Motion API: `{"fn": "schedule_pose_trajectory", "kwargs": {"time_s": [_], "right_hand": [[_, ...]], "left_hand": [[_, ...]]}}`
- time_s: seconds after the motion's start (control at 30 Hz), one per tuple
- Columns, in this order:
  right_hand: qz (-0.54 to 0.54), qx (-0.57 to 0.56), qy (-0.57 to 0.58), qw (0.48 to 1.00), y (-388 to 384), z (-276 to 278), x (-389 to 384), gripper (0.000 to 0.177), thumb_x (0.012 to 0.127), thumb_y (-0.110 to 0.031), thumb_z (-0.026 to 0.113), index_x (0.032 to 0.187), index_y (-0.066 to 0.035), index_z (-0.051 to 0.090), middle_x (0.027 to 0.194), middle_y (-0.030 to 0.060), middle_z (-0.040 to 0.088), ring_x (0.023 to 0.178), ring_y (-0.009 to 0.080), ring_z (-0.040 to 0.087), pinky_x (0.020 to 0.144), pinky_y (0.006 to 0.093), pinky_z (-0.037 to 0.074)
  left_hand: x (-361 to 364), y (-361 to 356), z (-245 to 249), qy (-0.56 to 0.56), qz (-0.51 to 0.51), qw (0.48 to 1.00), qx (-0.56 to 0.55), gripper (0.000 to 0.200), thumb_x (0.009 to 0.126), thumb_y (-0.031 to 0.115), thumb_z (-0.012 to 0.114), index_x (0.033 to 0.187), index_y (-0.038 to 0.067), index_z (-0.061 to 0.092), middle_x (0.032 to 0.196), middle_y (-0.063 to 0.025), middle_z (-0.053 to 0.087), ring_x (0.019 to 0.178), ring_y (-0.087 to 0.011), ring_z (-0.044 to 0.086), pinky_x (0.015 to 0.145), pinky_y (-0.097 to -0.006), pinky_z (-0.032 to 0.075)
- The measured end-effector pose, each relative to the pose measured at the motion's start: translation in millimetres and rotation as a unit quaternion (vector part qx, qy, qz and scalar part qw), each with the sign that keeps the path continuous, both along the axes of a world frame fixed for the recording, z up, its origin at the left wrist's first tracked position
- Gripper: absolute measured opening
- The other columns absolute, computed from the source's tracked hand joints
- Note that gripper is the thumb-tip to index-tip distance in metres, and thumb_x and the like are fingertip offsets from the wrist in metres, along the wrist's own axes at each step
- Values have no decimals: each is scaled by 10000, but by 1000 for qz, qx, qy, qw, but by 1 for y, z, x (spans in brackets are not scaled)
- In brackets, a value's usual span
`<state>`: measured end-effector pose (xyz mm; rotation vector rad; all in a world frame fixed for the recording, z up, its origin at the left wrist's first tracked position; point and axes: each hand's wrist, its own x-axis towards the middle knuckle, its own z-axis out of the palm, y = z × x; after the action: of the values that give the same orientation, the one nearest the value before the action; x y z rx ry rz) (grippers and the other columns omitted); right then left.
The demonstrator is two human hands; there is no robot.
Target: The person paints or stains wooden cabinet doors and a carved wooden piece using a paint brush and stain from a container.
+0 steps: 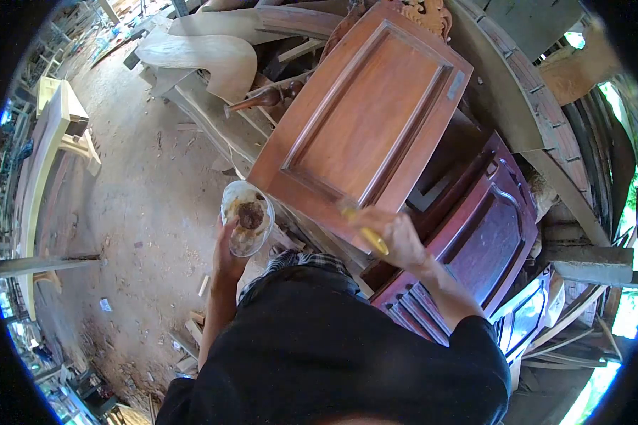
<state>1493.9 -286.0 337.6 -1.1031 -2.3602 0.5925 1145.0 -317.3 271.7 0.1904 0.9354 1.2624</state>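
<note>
My left hand grips a clear plastic tub by its side, and brown residue coats its inside around a dark patch at the bottom. A brush with a yellow handle is held in my right hand, fingers wrapped round it. Its bristle end is at the lower edge of a reddish-brown wooden panel door, overlapping the frame there. The door leans at a slant in front of me, with a raised moulding round its centre panel and a small pale label near its upper right corner.
Darker red panels stand at the right below the door. Curved wooden boards and a turned wooden leg lie at the upper left. A long pale bench stands at far left; wood scraps litter the dirt floor.
</note>
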Motion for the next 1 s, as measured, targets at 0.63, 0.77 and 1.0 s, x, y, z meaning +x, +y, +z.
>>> {"fn": "schedule_pose_trajectory", "kwargs": {"time_s": [0.63, 0.77, 1.0], "right_hand": [[-460, 216, -149, 848, 310, 41, 133, 250, 875, -371, 580, 997, -178, 684, 897, 167, 692, 841, 382, 667, 746, 490, 532], [-486, 164, -199, 835, 354, 62, 87, 270, 887, -302, 520, 1100, -206, 655, 988, 165, 686, 892, 394, 657, 805, 500, 510], [-311, 227, -167, 908, 369, 51, 16, 242, 875, -222, 530, 1074, -248, 666, 992, 88, 697, 860, 301, 682, 756, 430, 541]], "left_hand": [[-28, -32, -20, 27, 58, 997, 33, 543, 935, 316, 532, 1405, 88, 384, 1344, -127, 500, 1196, -263, 533, 978, -474, 473], [-29, -45, -20, 194, 53, 974, 105, 600, 871, 394, 600, 1387, 148, 416, 1340, -88, 508, 1214, -276, 508, 961, -517, 451], [-25, -31, 4, 31, 62, 998, -3, 578, 880, 385, 587, 1380, 146, 423, 1342, -75, 505, 1231, -264, 495, 963, -521, 453]]}}
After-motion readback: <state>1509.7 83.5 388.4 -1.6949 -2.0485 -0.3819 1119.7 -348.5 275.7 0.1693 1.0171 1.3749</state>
